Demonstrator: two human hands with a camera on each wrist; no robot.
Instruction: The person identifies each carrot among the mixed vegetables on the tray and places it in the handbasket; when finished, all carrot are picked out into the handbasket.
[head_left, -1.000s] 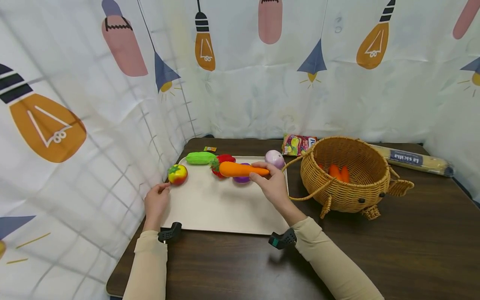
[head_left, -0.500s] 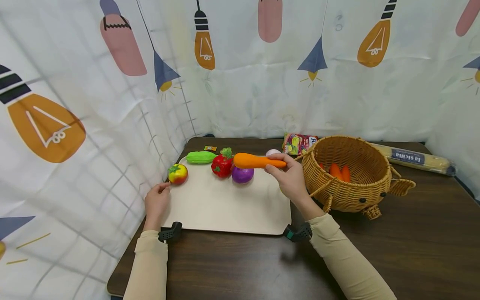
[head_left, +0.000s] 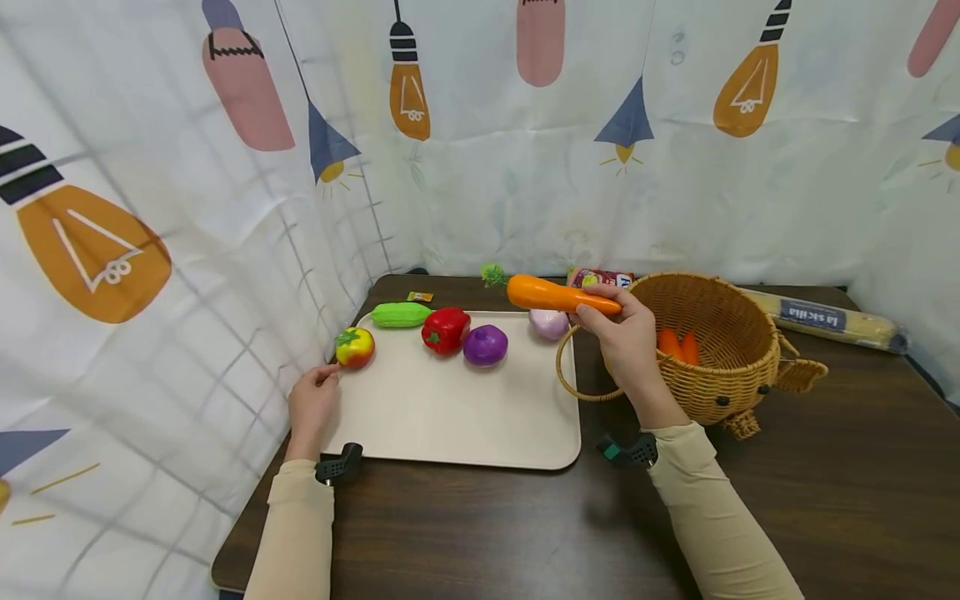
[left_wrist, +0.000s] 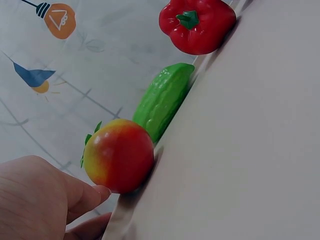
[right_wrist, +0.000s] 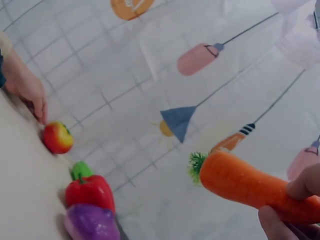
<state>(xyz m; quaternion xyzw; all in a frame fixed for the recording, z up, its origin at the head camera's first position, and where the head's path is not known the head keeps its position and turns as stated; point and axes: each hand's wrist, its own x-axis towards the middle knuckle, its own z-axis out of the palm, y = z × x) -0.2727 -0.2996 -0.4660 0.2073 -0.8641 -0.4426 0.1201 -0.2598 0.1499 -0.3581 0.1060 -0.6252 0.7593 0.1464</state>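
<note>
In the head view my right hand (head_left: 624,337) pinches an orange toy carrot (head_left: 558,296) by its narrow end, held in the air over the tray's back right corner. Its green leafy top (right_wrist: 196,167) points left. My left hand (head_left: 312,408) grips the left rim of the cream tray (head_left: 450,425), beside a red-yellow tomato-like toy (left_wrist: 120,156). On the tray's back part lie a green cucumber-like toy (left_wrist: 164,102), a red bell pepper (head_left: 446,331), a purple round vegetable (head_left: 485,346) and a pale purple onion-like toy (head_left: 549,323).
Right of the tray stands a wicker basket (head_left: 705,392) with orange carrot-like pieces (head_left: 678,343) inside; its handle (head_left: 570,383) reaches over the tray's right edge. Behind are a colourful snack bag (head_left: 600,277) and a long "la sicilia" packet (head_left: 840,319). A small orange wrapper (head_left: 420,297) lies behind the tray.
My right hand has carried the carrot right and upward, from above the pepper toward the basket. The pepper and purple vegetable are now uncovered. The left hand stays at the tray's rim.
</note>
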